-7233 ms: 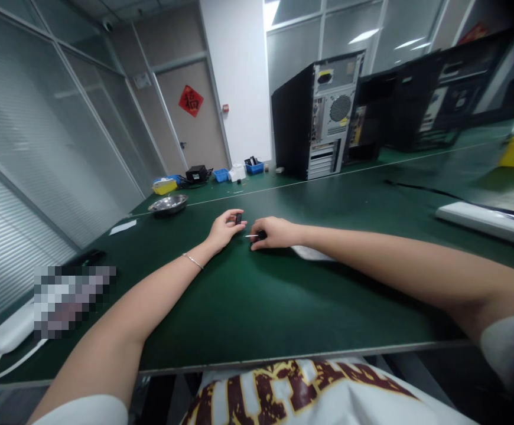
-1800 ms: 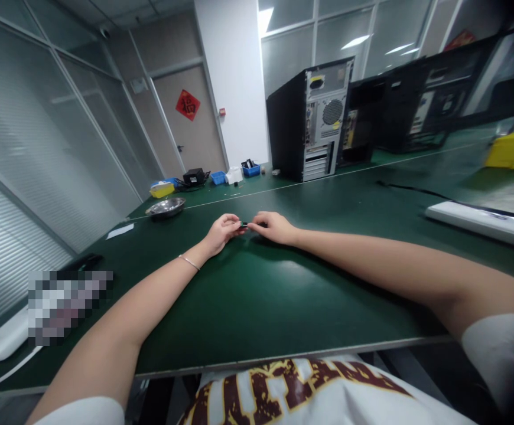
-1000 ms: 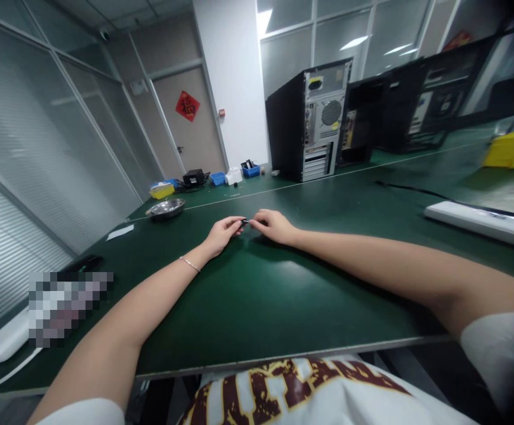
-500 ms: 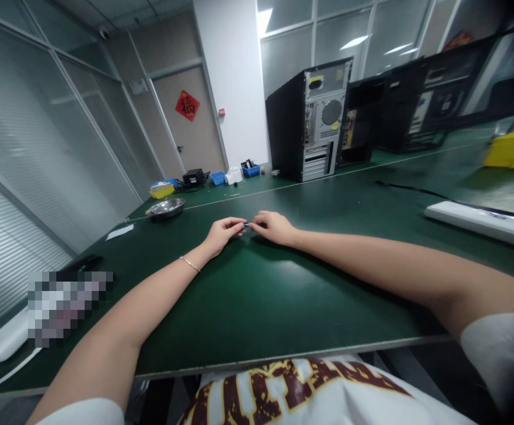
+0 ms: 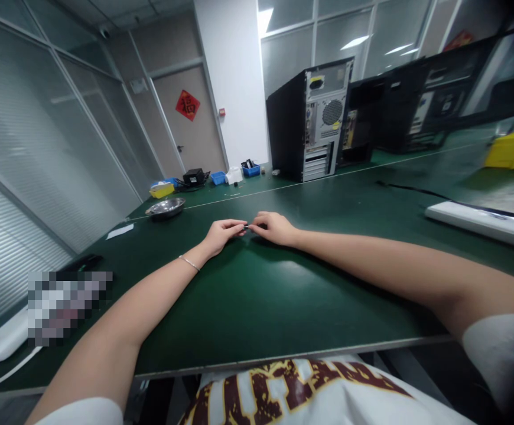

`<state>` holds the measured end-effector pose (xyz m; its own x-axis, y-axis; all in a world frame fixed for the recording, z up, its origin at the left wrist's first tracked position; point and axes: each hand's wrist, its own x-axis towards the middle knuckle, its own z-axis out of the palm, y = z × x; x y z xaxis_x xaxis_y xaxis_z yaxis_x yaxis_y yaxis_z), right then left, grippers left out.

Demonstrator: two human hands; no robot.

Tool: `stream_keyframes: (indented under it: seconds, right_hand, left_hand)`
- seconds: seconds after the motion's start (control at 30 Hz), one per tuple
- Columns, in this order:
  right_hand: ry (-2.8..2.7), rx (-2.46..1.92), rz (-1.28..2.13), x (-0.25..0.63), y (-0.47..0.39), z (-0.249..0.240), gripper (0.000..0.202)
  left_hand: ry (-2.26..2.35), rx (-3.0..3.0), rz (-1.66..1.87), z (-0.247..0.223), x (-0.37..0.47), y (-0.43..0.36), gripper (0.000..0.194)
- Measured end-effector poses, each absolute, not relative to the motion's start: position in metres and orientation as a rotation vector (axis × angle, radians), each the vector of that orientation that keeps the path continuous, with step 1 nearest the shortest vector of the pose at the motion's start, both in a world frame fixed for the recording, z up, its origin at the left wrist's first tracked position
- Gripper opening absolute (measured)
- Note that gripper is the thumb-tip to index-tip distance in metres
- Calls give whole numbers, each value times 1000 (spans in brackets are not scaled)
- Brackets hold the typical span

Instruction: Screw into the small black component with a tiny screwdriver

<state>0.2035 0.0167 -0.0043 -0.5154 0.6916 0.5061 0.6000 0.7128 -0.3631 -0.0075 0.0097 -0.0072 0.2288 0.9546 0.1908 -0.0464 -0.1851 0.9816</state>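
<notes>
My left hand [image 5: 222, 234] and my right hand [image 5: 275, 228] meet fingertip to fingertip above the middle of the green table [image 5: 257, 307]. Between them is a small dark object [image 5: 246, 227], too tiny to identify. The thumb and fingers of the left hand pinch it from one side. On the other side, my right hand has its thumb and curled fingers pressed together at the object's end. A thin bracelet circles my left wrist.
A metal bowl [image 5: 167, 208] lies beyond my left hand, near a white paper [image 5: 120, 232]. Behind are blue trays [image 5: 218, 178] and a computer tower [image 5: 308, 124]. To the right lie a white power strip [image 5: 482, 223] and a yellow bin [image 5: 511, 147].
Both hands stay almost in place, with only a slight shift at the fingertips. A little more of the small dark object shows between them.
</notes>
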Motion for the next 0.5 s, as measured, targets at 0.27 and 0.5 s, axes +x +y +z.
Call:
stream_keyframes:
  seconds: [0.27, 0.5]
  right_hand:
    - [-2283, -936, 216, 204, 18, -4, 29]
    - [-2279, -863, 267, 205, 18, -4, 30]
  left_hand:
    - [890, 1398, 1153, -6, -8, 9, 41]
    - [874, 1382, 1119, -4, -10, 8, 40]
